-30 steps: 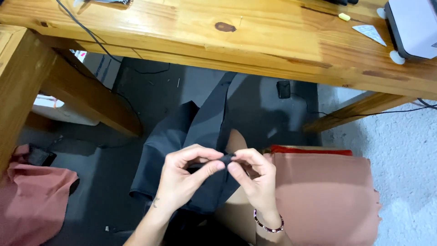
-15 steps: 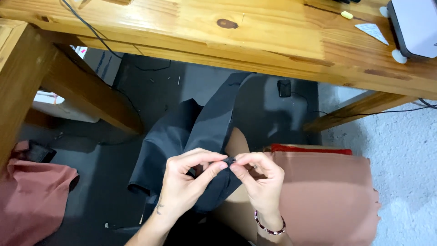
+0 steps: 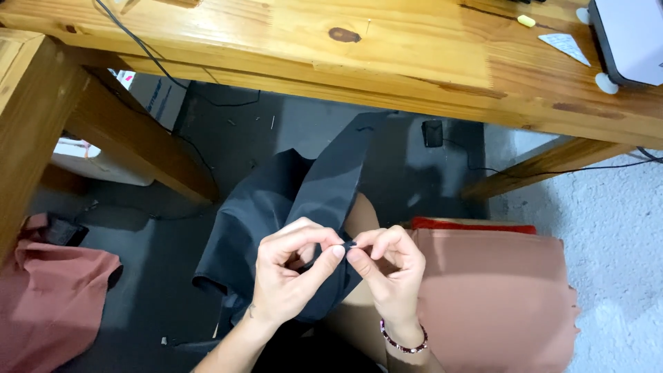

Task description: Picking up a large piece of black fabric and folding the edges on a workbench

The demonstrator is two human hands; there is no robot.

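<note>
My left hand (image 3: 293, 273) and my right hand (image 3: 390, 269) meet in front of me, fingertips pinching the same small edge of a black cloth (image 3: 304, 193). The cloth hangs down from under the wooden table (image 3: 387, 65) and drapes over my knee. My right wrist wears a beaded bracelet (image 3: 400, 342). What exactly sits between the fingertips is too small to tell beyond a dark bit of the cloth.
A stack of brownish-pink fabric (image 3: 497, 297) lies at my right over a red layer (image 3: 473, 224). More pink cloth (image 3: 48, 304) sits on the floor at left. A white machine (image 3: 632, 34) stands on the table's right; cables and table legs run beneath.
Both hands have sunk slightly and stayed pinched together on the cloth edge; the view has shifted a little. The cloth hangs much as before.
</note>
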